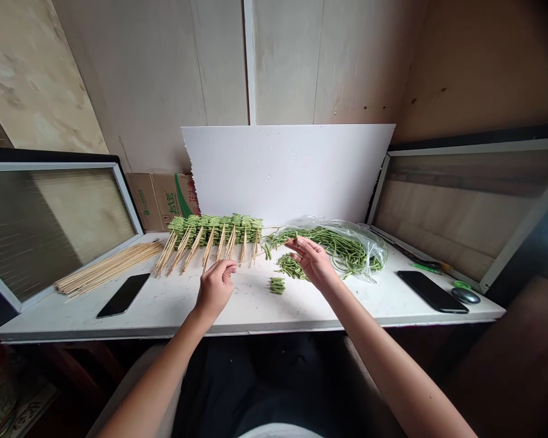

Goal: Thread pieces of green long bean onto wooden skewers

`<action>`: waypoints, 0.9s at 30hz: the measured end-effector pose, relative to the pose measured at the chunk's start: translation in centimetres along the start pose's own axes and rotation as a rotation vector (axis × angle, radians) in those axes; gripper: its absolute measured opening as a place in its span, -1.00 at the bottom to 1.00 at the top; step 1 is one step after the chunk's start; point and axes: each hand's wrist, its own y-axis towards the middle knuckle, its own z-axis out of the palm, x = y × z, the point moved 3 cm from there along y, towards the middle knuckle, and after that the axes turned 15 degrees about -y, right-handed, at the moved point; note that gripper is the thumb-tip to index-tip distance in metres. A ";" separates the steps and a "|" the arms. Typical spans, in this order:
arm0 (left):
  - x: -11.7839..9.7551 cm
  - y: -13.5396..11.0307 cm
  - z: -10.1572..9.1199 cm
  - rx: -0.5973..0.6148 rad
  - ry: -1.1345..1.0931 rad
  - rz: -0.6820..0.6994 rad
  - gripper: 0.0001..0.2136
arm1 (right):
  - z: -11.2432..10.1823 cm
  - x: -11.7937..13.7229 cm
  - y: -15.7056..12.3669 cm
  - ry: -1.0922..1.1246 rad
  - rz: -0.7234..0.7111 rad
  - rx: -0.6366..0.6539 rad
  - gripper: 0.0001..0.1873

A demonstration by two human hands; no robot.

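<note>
My left hand (216, 284) is closed in a pinch on a thin bamboo skewer, hard to see, that points toward my right hand. The fingers of my right hand (314, 260) pinch a short green bean piece (296, 236). Below that hand lies a pile of cut bean pieces (290, 266). A small group of bean pieces (277, 285) sits side by side nearer the table edge. Behind my left hand, finished bean skewers (214, 231) are stacked in a row, their bare stick ends fanned toward me.
Long green beans (342, 242) lie in a clear plastic bag (377, 255) at right. Loose bamboo skewers (107, 266) and a phone (123, 295) are at left. Another phone (432, 292) and a computer mouse (466, 295) lie at right. A white board (287, 173) stands behind.
</note>
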 end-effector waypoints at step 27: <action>1.6 -0.8 0.0 0.111 -0.033 -0.062 -0.60 | 0.1 -0.8 -0.2 -0.270 -0.097 -0.111 -0.69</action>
